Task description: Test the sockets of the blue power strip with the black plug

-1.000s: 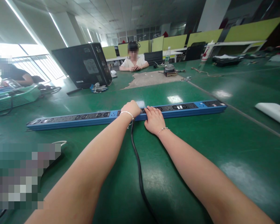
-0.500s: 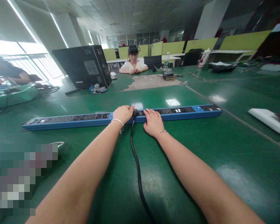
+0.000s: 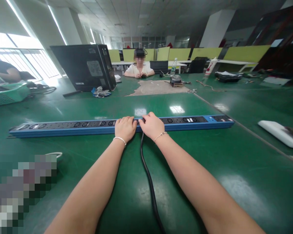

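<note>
A long blue power strip [image 3: 63,131] with a row of black sockets lies crosswise on the green table. My left hand [image 3: 125,129] grips it near the middle, fingers over the top and thumb pointing right. Just beside it, my right hand [image 3: 153,125] is closed around the plug, which the fingers mostly hide; whether it is fully seated cannot be seen. From under that hand a black power cord [image 3: 150,182] runs down toward me across the table.
A black computer case [image 3: 85,66] stands at the back left, with gloves [image 3: 101,92] by it. Opposite sits a person [image 3: 139,70]. A green basket [image 3: 9,94] is far left, a white object [image 3: 278,133] at right. A bottle [image 3: 174,66] stands behind.
My left hand has let go of the plug and shifted left onto the strip. My right hand has moved left from the strip to the plug. The view has shifted slightly.
</note>
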{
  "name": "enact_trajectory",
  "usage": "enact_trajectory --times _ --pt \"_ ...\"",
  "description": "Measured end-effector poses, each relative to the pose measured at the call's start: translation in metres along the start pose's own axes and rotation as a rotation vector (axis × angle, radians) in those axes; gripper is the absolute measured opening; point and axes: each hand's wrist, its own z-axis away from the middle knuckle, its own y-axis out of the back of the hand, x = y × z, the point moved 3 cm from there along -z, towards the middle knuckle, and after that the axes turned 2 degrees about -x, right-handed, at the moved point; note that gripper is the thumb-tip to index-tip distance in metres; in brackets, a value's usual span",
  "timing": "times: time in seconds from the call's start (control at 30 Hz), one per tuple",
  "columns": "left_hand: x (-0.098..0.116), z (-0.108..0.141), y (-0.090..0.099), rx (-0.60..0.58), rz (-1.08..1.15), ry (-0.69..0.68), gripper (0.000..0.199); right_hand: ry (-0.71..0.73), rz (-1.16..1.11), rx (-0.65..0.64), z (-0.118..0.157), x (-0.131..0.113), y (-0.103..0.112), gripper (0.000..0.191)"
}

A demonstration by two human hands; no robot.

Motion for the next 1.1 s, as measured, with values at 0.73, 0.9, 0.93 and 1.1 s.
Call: enact_trajectory --times 0.73,0.9,0.93,1.1 --pt "-0.002 0.002 0.000 -0.072 0.088 0.025 0.064 -0.023 0.022 0.070 -0.026 -0.014 0.075 0.038" --pt "-0.003 0.002 0.000 -0.075 0.088 0.021 0.065 -0.250 -0.054 -0.065 -0.032 0.064 0.100 0.039" --pt "-0.003 0.002 0.000 -0.075 0.085 0.022 0.065 -0.313 -0.007 -0.067 -0.029 0.085 0.099 0.038" --pt "-0.003 0.001 0.001 -0.082 0.086 0.033 0.063 -0.396 0.247 -0.161 -0.008 0.150 0.083 0.036"
